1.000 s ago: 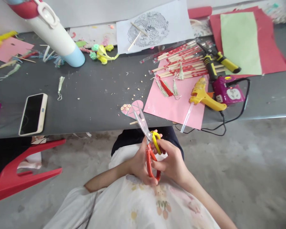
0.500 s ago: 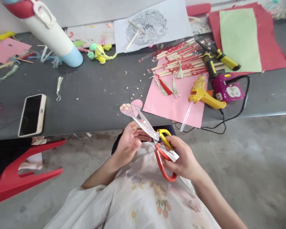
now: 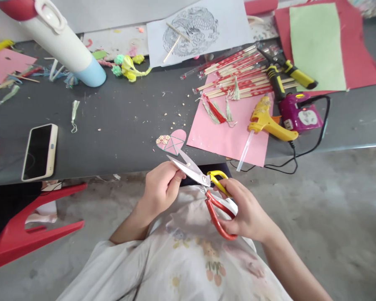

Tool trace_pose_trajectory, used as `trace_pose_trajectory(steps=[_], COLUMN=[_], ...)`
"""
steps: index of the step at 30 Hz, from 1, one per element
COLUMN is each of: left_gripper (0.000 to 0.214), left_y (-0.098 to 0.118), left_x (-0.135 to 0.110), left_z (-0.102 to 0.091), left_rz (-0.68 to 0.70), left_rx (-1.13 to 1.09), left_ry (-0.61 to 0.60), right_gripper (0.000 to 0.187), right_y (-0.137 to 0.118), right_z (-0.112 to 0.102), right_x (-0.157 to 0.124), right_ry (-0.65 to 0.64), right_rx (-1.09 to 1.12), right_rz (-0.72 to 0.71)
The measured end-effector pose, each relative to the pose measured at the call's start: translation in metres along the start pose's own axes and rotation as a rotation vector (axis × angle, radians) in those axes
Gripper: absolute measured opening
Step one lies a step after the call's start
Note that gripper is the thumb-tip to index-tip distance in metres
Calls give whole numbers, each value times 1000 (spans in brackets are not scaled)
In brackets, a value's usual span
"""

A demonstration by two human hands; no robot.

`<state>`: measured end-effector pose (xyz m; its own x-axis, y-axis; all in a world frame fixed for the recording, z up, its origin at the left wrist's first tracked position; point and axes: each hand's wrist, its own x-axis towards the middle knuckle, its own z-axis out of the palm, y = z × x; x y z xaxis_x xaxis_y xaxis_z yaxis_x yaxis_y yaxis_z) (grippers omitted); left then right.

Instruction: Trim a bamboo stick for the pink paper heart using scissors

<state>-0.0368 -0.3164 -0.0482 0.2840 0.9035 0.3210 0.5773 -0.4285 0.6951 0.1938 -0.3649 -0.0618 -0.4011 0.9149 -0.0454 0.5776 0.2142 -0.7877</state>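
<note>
My right hand (image 3: 246, 209) holds a pair of scissors (image 3: 191, 170), its fingers in the yellow and red handles. The blades stand apart and point up and left towards the table edge. My left hand (image 3: 161, 188) is closed, thumb against curled fingers, right beside the lower blade. Whatever it pinches is hidden or too small to name. A small pale bit (image 3: 188, 164) shows by the blades. Just beyond them, a pink heart-shaped piece (image 3: 175, 142) with dark lines lies on the table, its left end covered in small cream pieces.
Pale crumbs dot the dark table (image 3: 128, 113). To the right are pink paper (image 3: 225, 142), a yellow glue gun (image 3: 266, 121), pliers (image 3: 277, 83), a purple socket box (image 3: 301, 113) with a cable, and wrapped sticks (image 3: 238, 71). A phone (image 3: 39, 152) and a bottle (image 3: 65, 46) are left.
My left hand has turned over and closed, its fingertips now at the lower blade. The scissors have shifted slightly down and right, away from the heart-shaped piece, blades a little wider apart.
</note>
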Motion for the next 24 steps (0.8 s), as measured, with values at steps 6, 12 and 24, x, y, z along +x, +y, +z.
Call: trace_pose_trajectory(steps=[6, 12, 24], left_gripper=[25, 27, 35], left_y=[0, 1, -4], left_x=[0, 2, 3], left_z=[0, -2, -8], left_rz=[-28, -38, -188], left_rx=[-37, -88, -287], left_ry=[-43, -96, -237], right_gripper=[52, 55, 33], right_y=[1, 2, 8], right_z=[-3, -3, -2], right_x=[-1, -2, -5], right_ry=[-39, -56, -115], right_rx=[-20, -4, 90], right_rz=[-25, -34, -30])
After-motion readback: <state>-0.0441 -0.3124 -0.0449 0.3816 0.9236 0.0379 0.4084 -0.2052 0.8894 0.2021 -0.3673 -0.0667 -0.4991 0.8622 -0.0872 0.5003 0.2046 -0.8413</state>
